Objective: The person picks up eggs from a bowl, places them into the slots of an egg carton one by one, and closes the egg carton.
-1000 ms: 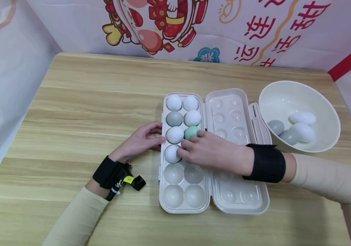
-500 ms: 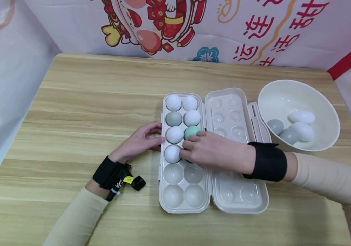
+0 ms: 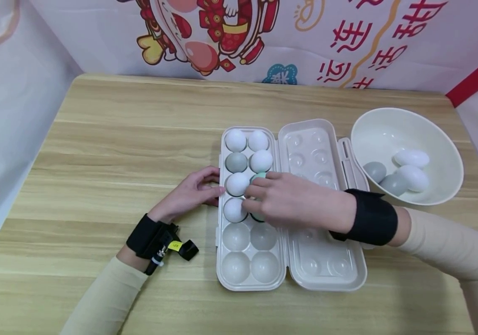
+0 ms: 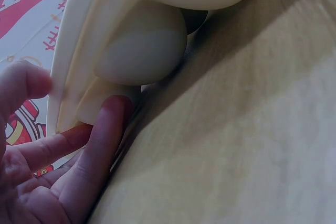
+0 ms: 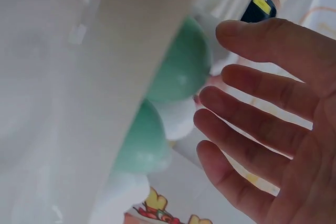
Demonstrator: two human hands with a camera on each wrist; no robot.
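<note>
An open plastic egg box (image 3: 252,251) lies on the table, its lid (image 3: 320,270) folded out to the right. White eggs (image 3: 237,184), a grey egg (image 3: 236,162) and two green eggs (image 5: 181,69) sit in its cups. My left hand (image 3: 186,195) holds the box's left side; the left wrist view has its fingertips against the underside of a cup (image 4: 142,45) and by the rim. Over the right column hovers my right hand (image 3: 293,200), partly covering both green eggs from above. The right wrist view shows its fingers (image 5: 257,114) spread and relaxed, holding nothing, beside the green eggs.
A cream bowl (image 3: 406,200) with several white and grey eggs (image 3: 414,178) stands at the right, next to the lid's handle (image 3: 353,165). The nearest cups of the box hold no eggs. A printed cloth (image 3: 96,37) hangs behind the wooden table (image 3: 138,121).
My right hand has loosened and shifted slightly up and away, baring part of the lower green egg and covering more of the upper one. The left hand stays at the box.
</note>
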